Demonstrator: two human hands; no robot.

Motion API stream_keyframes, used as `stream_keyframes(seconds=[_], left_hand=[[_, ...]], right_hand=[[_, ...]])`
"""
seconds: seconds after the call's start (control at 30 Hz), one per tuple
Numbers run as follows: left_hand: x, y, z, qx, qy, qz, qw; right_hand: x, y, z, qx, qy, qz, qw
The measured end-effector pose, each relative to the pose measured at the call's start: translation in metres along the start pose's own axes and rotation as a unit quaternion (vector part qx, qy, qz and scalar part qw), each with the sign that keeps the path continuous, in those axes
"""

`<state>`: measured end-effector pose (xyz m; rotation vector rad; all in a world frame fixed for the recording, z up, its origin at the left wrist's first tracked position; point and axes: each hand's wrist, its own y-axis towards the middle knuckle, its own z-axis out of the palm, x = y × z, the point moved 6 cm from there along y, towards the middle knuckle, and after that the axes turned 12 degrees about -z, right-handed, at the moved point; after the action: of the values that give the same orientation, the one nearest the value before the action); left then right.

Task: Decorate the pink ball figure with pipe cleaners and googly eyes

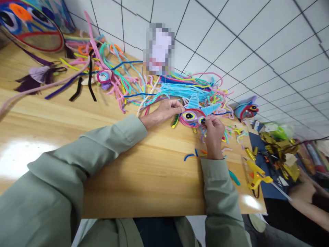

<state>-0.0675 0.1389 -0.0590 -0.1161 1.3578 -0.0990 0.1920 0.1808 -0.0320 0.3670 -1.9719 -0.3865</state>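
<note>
Above the wooden table point(154, 178) I hold a small animal face made of pipe cleaners point(183, 120), with a pink-red outline and two light blue ears point(193, 102). My left hand point(166, 112) pinches its left edge beside a yellow-rimmed eye point(189, 116). At the other side, my right hand point(214, 130) has its fingertips closed by a second, lilac-rimmed eye point(202, 120); whether this eye is fixed to the face I cannot tell. Short pipe cleaner offcuts point(189, 157) lie near my right wrist.
Behind the hands lie a bundle of blue pipe cleaners point(185, 90) and a tangle of coloured ones point(113, 68). A yellow glue gun point(257, 175) is at the right edge. A finished-looking fish face point(246, 110) leans by the tiled wall point(231, 44). Another person's arm point(308, 195) shows at right.
</note>
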Motion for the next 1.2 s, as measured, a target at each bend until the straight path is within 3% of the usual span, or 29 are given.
stream_keyframes(seconds=[0.33,0.8,1.2], left_hand=[[0.0019,0.0032,0.002,0.003,-0.024,0.025,0.999],[0.0039,0.0047,-0.0018,-0.018,0.025,0.047,0.998],[-0.0001,0.0017,-0.0027,-0.025,0.028,0.072,0.997]], right_hand=[[0.0056,-0.0002,-0.0004,0.002,0.007,-0.007,1.0],[0.0043,0.0,0.0033,-0.004,0.026,-0.005,1.0],[0.0069,0.0,0.0051,0.048,-0.008,-0.011,0.999]])
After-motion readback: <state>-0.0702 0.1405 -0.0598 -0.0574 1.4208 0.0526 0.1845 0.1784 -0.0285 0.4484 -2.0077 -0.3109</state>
